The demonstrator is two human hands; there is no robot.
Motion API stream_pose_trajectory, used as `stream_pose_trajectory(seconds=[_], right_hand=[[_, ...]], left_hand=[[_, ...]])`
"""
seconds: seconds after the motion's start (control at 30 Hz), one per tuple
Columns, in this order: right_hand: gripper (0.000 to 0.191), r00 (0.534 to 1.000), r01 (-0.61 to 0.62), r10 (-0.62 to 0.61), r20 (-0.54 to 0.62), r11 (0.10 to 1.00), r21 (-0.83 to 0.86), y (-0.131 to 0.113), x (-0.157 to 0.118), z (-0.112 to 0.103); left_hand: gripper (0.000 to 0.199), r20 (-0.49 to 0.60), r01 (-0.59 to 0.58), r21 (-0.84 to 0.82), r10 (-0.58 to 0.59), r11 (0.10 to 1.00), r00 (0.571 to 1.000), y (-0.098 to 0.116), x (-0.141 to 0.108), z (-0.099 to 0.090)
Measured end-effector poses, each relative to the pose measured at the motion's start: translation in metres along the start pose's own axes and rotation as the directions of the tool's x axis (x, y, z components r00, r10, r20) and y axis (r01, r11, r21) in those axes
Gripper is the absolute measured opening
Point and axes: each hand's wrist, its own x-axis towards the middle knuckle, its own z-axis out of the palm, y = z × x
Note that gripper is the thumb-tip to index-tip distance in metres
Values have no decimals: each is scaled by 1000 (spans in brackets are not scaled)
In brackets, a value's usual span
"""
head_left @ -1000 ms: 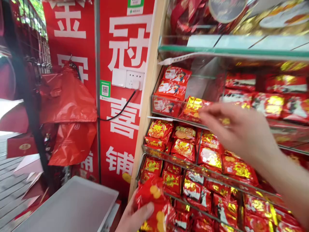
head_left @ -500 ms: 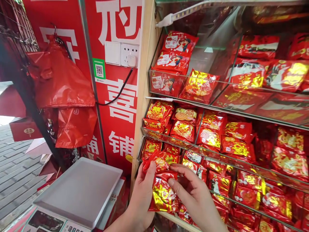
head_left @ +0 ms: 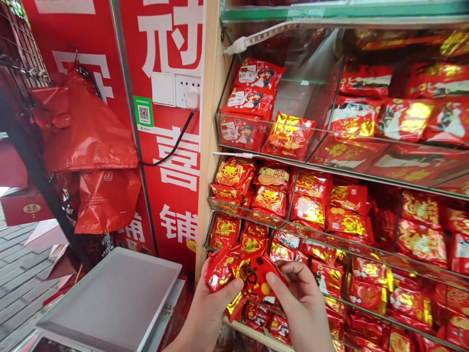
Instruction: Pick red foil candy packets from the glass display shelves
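Crinkled, glossy red-and-gold foil packets point(head_left: 256, 277) — at least two — before clear-fronted display rack point(head_left: 211, 98). Left hand point(head_left: 214, 305) gripping them, thumb on top; right hand point(head_left: 302, 300) pinching right edge. One smooth, flat grey rectangular tray point(head_left: 113, 296) to left, near wrinkled plastic bags point(head_left: 91, 132).
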Motion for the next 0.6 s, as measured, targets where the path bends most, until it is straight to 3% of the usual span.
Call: stream_pose_trajectory(seconds=[0.2, 0.4, 0.6], right_hand=[[26, 992, -88, 88, 92, 996, -2, 2, -2, -4], [28, 976, -172, 155, 155, 980, 104, 4, -1, -7], [33, 987, -160, 159, 17, 984, 81, 12, -4, -3]], left_hand=[[68, -40, -93, 167, 101, 981, 994, 4, 2, 3], [85, 34, -6, 2, 6, 1000, 999, 6, 3, 6], [58, -28, 80, -45, -81, 996, 996, 7, 9, 11]])
